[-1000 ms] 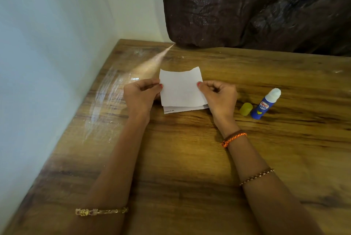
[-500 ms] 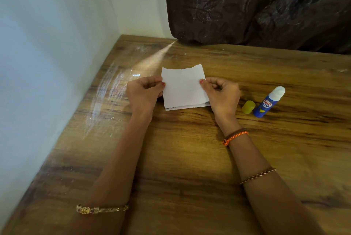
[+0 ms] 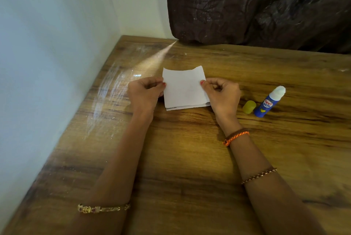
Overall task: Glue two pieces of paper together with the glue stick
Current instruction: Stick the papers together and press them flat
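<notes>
Left hand (image 3: 145,94) pinches the left edge of the white paper pieces (image 3: 184,87), fingers curled; right hand (image 3: 222,95) pinches the right edge, same curl. Two sheets stacked, the lower one peeking out along the near edge, lying on the wood-grain counter (image 3: 190,158). Uncapped blue glue stick (image 3: 268,101) lies right of the right hand, its yellow cap (image 3: 249,107) just beside it. White wall (image 3: 47,63) along the counter's left edge, dark curtain (image 3: 256,6) at the back. Bare counter near and right.

Wood-grain desk (image 3: 190,158) set into a corner of pale walls (image 3: 47,44). Dark brown patterned curtain (image 3: 256,3) hangs behind. A narrow light streak (image 3: 159,58) crosses the glossy surface.
</notes>
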